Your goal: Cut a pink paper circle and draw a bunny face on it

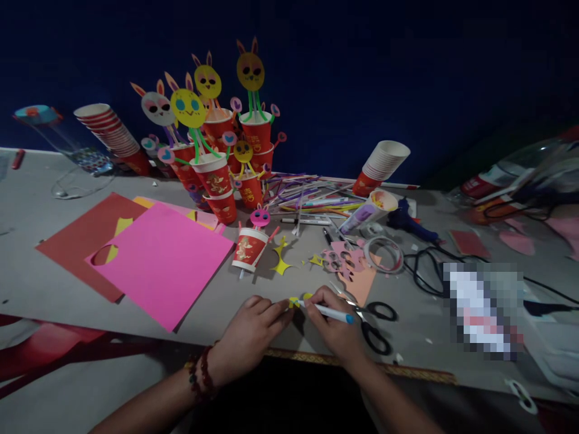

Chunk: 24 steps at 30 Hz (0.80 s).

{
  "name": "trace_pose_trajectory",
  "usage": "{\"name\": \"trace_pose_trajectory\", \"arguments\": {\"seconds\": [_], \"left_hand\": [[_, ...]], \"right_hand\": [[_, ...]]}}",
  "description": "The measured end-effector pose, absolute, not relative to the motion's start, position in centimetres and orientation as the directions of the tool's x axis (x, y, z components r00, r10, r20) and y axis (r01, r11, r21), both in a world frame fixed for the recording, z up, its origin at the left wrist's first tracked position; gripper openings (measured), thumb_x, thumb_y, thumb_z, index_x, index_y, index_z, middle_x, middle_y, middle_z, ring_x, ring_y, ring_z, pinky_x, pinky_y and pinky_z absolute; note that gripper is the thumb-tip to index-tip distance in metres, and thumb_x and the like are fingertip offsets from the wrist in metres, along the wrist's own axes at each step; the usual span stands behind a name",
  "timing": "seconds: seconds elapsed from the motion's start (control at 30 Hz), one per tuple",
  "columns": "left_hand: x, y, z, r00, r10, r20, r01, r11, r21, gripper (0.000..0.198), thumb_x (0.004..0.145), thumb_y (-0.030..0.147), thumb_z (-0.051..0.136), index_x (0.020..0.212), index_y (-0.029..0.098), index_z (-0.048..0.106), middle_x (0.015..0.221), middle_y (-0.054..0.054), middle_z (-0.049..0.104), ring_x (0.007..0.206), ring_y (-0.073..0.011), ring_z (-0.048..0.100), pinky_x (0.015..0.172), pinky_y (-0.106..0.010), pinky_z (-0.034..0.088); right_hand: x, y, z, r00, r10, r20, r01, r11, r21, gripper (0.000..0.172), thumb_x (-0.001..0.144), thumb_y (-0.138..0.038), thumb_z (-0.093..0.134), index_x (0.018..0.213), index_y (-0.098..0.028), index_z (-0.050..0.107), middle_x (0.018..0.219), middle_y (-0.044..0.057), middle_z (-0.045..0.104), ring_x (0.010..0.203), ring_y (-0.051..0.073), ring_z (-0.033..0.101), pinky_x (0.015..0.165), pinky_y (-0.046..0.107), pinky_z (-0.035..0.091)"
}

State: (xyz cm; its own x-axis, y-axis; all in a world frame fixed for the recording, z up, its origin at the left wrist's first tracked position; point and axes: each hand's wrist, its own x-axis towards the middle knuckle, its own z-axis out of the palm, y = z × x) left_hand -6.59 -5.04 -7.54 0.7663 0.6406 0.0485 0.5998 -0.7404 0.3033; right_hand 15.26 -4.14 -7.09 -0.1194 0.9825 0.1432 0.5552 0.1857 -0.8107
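My left hand (248,334) rests on the grey table (54,283) near its front edge, fingertips pinching a small yellow paper piece (295,301). My right hand (335,325) holds a white pen with a blue end (332,313), its tip at that yellow piece. Both hands are closed. Black scissors (375,325) lie just right of my right hand. A red paper cup with a pink bunny face (249,246) lies tilted behind my hands, beside yellow paper scraps (281,260).
A pink sheet (167,262) and a red sheet (85,238) lie at left. Red cups with bunny faces on stems (217,157) stand at the back, with cup stacks (113,135), straws (307,196), a tape roll (384,253), a glue gun (409,220) and black cable (425,271).
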Motion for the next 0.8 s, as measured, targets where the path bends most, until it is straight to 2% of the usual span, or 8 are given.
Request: {"name": "trace_pose_trajectory", "arguments": {"seconds": [0.8], "left_hand": [[-6.64,-5.05,-7.57,0.763,0.643,0.059,0.594,-0.735,0.327,0.046,0.094,0.013,0.048,0.140,0.015,0.044,0.140,-0.010,0.055,0.104,-0.0227,0.054,0.090,-0.039,0.040]], "right_hand": [[15.46,-4.26,-7.52,-0.128,0.981,0.146,0.541,0.192,-0.819,0.023,0.089,-0.031,0.056,0.068,-0.023,0.051,0.055,-0.005,0.052,0.051,0.012,0.050,0.051,0.022,0.037]]}}
